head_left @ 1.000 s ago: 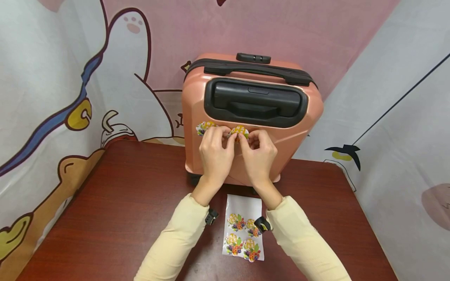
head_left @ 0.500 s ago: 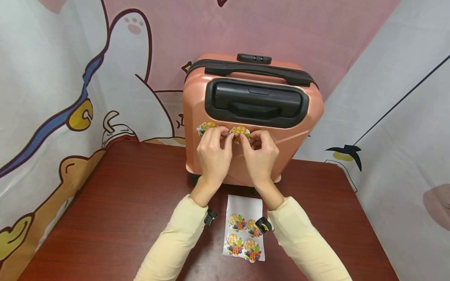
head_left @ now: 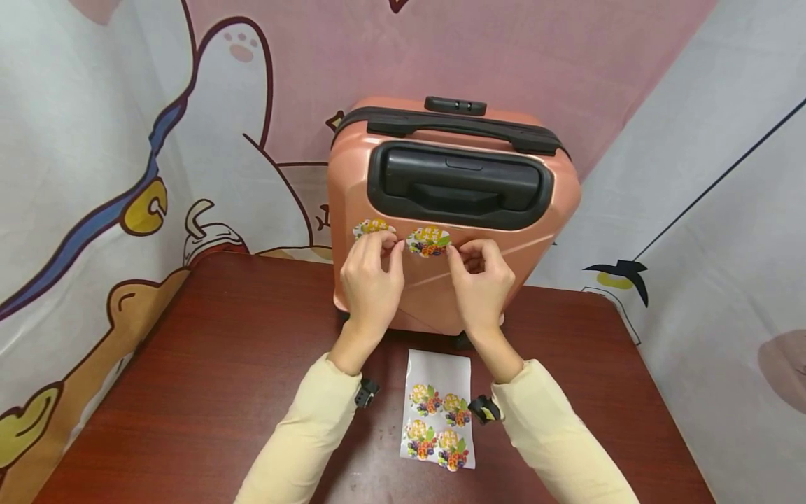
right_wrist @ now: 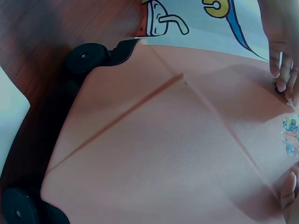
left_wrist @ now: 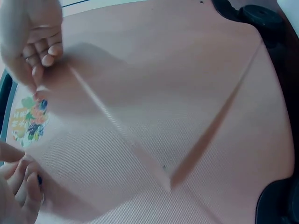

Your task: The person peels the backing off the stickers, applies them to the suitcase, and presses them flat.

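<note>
A fruit-patterned sticker (head_left: 429,241) lies flat on the front of a rose-gold suitcase (head_left: 529,259), below the black handle recess. My left hand (head_left: 373,280) is at its left edge, thumb and index fingertips close together. At the opposite edge, the thumb of my right hand (head_left: 481,283) touches or nearly touches the sticker, with the other fingers loosely bent. The left wrist view shows the sticker (left_wrist: 31,120) between both hands. Another fruit sticker (head_left: 373,226) sits farther left on the shell, its lower part covered by my left fingers.
A white sheet (head_left: 437,365) with several fruit stickers lies on the dark red-brown table (head_left: 252,392) before the suitcase. The suitcase stands upright, with black wheels (right_wrist: 86,57) underneath. Printed cartoon cloth (head_left: 472,49) hangs behind and at both sides.
My hands have moved apart from the middle of the sticker, the left hand leftward and the right hand rightward. The whole sticker face is now uncovered.
</note>
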`<state>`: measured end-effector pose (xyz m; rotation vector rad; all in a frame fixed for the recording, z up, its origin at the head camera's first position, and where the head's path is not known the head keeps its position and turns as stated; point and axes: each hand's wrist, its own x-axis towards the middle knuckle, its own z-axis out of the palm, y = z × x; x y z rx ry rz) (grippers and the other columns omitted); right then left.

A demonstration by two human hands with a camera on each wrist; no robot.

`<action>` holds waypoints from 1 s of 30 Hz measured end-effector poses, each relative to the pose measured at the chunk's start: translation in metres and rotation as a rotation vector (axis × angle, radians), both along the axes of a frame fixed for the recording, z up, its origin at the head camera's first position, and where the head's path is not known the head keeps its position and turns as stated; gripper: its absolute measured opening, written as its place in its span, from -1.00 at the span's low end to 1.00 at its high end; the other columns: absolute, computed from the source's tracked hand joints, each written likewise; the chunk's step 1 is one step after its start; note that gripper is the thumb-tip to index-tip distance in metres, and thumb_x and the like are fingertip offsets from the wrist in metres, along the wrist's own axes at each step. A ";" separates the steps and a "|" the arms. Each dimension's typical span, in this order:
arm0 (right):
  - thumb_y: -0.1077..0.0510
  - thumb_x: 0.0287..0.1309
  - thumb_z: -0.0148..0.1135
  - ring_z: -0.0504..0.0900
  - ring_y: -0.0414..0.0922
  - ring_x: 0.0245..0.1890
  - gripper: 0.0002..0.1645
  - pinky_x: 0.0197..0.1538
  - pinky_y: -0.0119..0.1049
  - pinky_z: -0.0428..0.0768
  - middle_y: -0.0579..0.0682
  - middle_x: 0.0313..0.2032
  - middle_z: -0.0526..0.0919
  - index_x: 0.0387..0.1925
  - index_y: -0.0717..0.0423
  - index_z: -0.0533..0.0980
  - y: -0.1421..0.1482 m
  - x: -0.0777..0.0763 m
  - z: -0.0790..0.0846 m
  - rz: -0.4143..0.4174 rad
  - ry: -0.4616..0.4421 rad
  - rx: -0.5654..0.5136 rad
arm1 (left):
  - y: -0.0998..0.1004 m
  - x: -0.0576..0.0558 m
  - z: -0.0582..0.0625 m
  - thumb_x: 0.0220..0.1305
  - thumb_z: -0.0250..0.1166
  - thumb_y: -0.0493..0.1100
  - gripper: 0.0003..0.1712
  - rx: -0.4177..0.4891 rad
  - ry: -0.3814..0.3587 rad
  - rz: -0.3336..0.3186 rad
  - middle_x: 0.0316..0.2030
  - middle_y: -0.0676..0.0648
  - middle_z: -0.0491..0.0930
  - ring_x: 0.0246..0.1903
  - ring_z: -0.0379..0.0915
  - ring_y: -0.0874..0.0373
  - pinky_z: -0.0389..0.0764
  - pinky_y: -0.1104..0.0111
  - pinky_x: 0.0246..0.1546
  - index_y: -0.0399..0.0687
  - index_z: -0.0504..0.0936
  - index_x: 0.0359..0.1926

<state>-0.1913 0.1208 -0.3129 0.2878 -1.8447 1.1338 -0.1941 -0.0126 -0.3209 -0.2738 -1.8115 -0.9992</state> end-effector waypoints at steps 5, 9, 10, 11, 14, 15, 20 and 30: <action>0.29 -0.03 0.32 0.41 -0.23 -0.60 -0.82 -0.50 -0.51 0.37 0.11 -0.59 0.53 -0.50 0.34 0.48 0.006 0.003 -0.005 0.099 -0.072 -0.050 | -0.008 0.001 -0.003 0.11 0.26 -0.34 -0.92 0.062 -0.118 -0.257 -0.51 -0.08 0.58 -0.54 0.48 0.17 0.50 0.37 -0.52 -0.26 0.57 -0.33; 0.32 -0.03 0.31 0.45 -0.28 -0.56 -0.84 -0.47 -0.53 0.41 0.14 -0.54 0.56 -0.45 0.35 0.50 0.008 0.005 -0.008 0.187 -0.124 -0.067 | -0.014 0.002 -0.005 0.13 0.21 -0.40 -0.86 0.090 -0.219 -0.461 -0.41 -0.11 0.63 -0.43 0.55 0.15 0.54 0.35 -0.45 -0.28 0.59 -0.25; 0.33 -0.03 0.31 0.48 -0.28 -0.55 -0.84 -0.47 -0.53 0.43 0.16 -0.52 0.57 -0.43 0.37 0.50 0.008 0.006 -0.009 0.215 -0.144 -0.076 | -0.015 0.003 -0.005 0.13 0.20 -0.42 -0.84 0.093 -0.235 -0.491 -0.39 -0.12 0.64 -0.39 0.56 0.13 0.55 0.34 -0.42 -0.29 0.59 -0.22; 0.36 -0.03 0.30 0.51 -0.25 -0.54 -0.85 -0.46 -0.53 0.45 0.19 -0.50 0.58 -0.41 0.39 0.49 0.008 0.006 -0.009 0.245 -0.162 -0.087 | -0.016 0.003 -0.006 0.13 0.19 -0.43 -0.82 0.098 -0.246 -0.519 -0.36 -0.13 0.64 -0.36 0.57 0.11 0.56 0.33 -0.40 -0.30 0.59 -0.20; 0.42 -0.03 0.26 0.58 -0.14 -0.51 -0.85 -0.44 -0.50 0.52 0.25 -0.45 0.61 -0.37 0.44 0.48 0.008 0.007 -0.012 0.336 -0.205 -0.123 | -0.018 0.003 -0.006 0.14 0.18 -0.44 -0.79 0.109 -0.269 -0.563 -0.34 -0.16 0.64 -0.31 0.57 0.07 0.56 0.31 -0.35 -0.32 0.58 -0.16; 0.43 -0.03 0.25 0.59 -0.14 -0.50 -0.85 -0.43 -0.49 0.53 0.26 -0.44 0.61 -0.37 0.44 0.48 0.008 0.007 -0.013 0.358 -0.209 -0.129 | -0.018 0.004 -0.006 0.14 0.18 -0.45 -0.79 0.113 -0.272 -0.569 -0.34 -0.17 0.64 -0.31 0.57 0.06 0.56 0.30 -0.34 -0.32 0.58 -0.16; 0.40 -0.02 0.27 0.62 -0.21 -0.46 -0.85 -0.38 -0.45 0.56 0.24 -0.41 0.64 -0.37 0.42 0.49 0.008 0.004 -0.015 0.419 -0.181 -0.125 | -0.018 0.003 -0.004 0.15 0.16 -0.45 -0.80 0.114 -0.279 -0.564 -0.35 -0.17 0.64 -0.32 0.58 0.05 0.57 0.31 -0.36 -0.34 0.58 -0.17; 0.43 0.05 0.19 0.64 -0.01 -0.32 -0.83 -0.27 -0.26 0.60 0.32 -0.30 0.62 -0.28 0.48 0.46 0.000 0.004 0.012 0.563 -0.166 -0.162 | -0.019 0.004 -0.004 0.14 0.13 -0.49 -0.77 0.129 -0.293 -0.581 -0.35 -0.19 0.63 -0.31 0.58 0.03 0.55 0.27 -0.36 -0.35 0.58 -0.16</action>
